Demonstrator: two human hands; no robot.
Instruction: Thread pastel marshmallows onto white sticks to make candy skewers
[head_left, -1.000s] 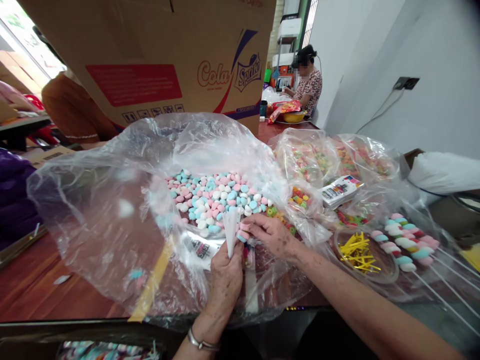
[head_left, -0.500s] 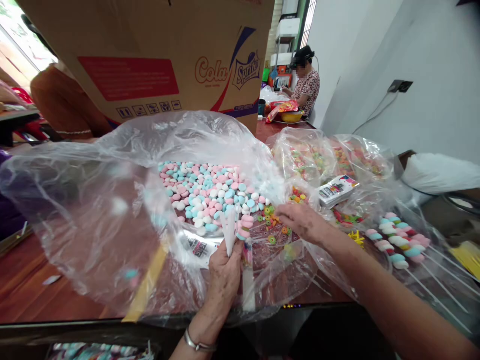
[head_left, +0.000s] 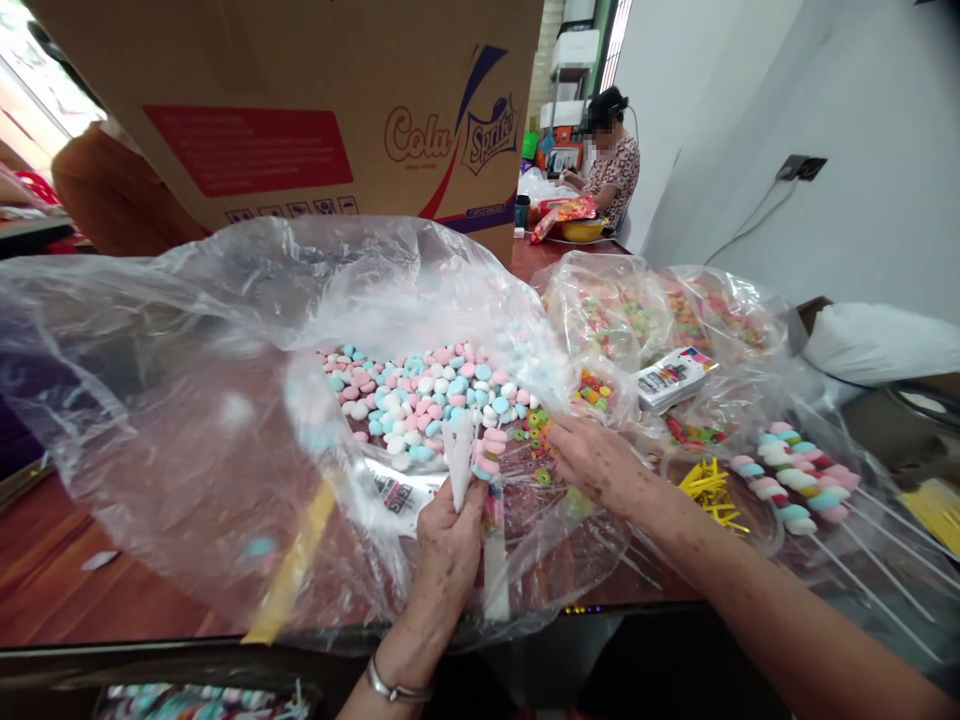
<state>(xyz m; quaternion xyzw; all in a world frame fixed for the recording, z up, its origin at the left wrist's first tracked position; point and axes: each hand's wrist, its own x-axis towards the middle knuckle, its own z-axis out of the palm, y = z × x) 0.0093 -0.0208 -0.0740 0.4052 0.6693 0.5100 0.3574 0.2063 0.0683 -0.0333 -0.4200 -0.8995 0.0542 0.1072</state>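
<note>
My left hand (head_left: 448, 548) is closed around a bundle of white sticks (head_left: 459, 462) and one stick threaded with pink and blue marshmallows (head_left: 489, 452). It rests on a large clear plastic bag (head_left: 225, 420) that holds pink, blue and white marshmallows (head_left: 420, 395). My right hand (head_left: 596, 460) lies palm down, fingers curled, over small colourful ring candies (head_left: 536, 425) in another clear bag. What its fingers pinch is hidden.
Finished marshmallow skewers (head_left: 795, 485) lie at the right beside yellow twist ties (head_left: 709, 492). More candy bags (head_left: 660, 310) and a card pack (head_left: 671, 378) sit behind. A big cardboard box (head_left: 315, 110) stands at the back. Another person (head_left: 611, 160) sits far off.
My right hand left the skewer in my left hand and moved right to the ring candies. The left hand stayed put with the sticks.
</note>
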